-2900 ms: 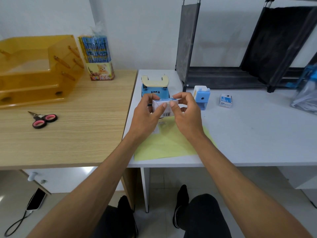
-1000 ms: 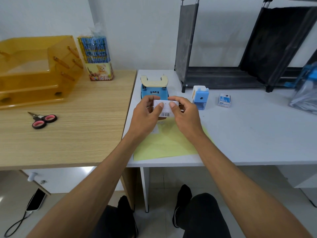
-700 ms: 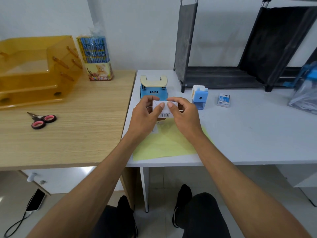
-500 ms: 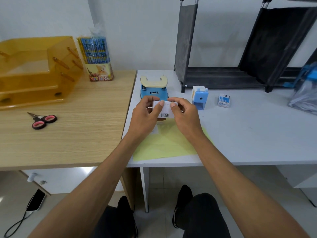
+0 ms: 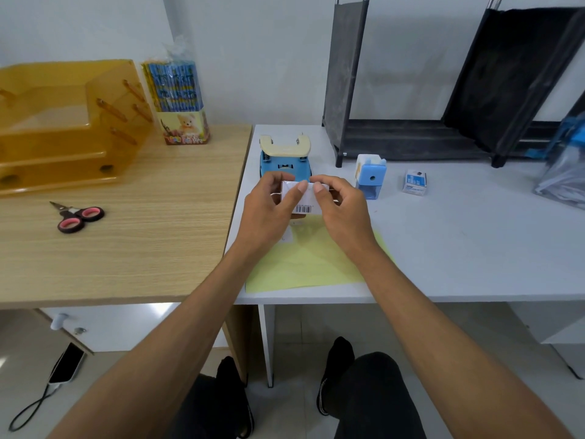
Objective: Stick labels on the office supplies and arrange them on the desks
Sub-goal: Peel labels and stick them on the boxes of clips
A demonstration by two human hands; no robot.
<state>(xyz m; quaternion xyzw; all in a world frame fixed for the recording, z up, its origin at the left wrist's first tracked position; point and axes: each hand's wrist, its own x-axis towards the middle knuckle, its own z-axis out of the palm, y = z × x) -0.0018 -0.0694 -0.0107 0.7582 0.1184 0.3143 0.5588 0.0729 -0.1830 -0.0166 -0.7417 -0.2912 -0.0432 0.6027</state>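
Box (image 5: 304, 202) now barcode-up; left hand (image 5: 269, 210), right hand (image 5: 343, 210) pinch it, thumbs pressing: labelling, probably. Next: set on desk (image 5: 459, 248).

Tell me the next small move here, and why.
Probably set the small white box down on the white desk: the left hand and right hand both grip it above the yellow sheet, thumbs pressing its top face.

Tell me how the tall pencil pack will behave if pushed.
The pencil pack stands upright, tall on a narrow base, so a high push would probably tip it. Its glossy plastic wrap may feel slippery.
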